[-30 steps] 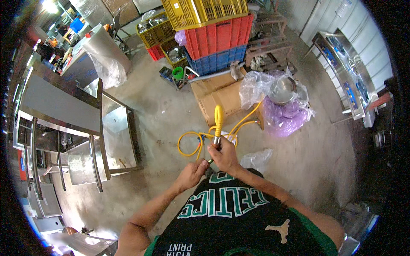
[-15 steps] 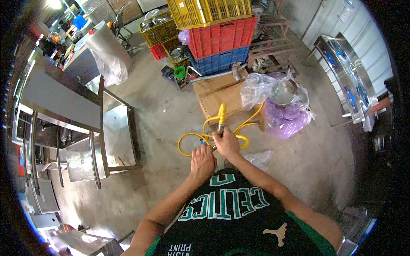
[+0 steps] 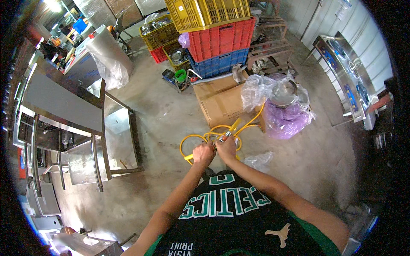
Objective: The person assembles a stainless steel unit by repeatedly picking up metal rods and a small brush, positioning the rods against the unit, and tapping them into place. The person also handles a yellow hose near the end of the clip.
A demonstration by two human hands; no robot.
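A thin yellow hose (image 3: 194,136) lies in loose loops in front of me, and part of it runs right toward the plastic bags. My right hand (image 3: 226,149) is closed round a metal fitting (image 3: 226,135), from which a yellow sleeved end (image 3: 235,124) points up and to the right. Close beside it, my left hand (image 3: 203,154) is a fist. A yellow hose piece (image 3: 188,157) sticks out at its left side. The two fists nearly touch, and what lies between them is mostly hidden by the fingers.
A flat cardboard box (image 3: 224,100) lies ahead, before stacked crates (image 3: 220,38). Right of it are a purple plastic bag (image 3: 286,119) and a round metal pan (image 3: 284,93) in clear plastic. A steel frame table (image 3: 64,98) stands left, a stove-like steel unit (image 3: 348,72) far right.
Both hands have turned: the sleeved hose end has swung from upright to tilted right. A yellow piece now shows left of my left hand, and my right hand has come slightly lower.
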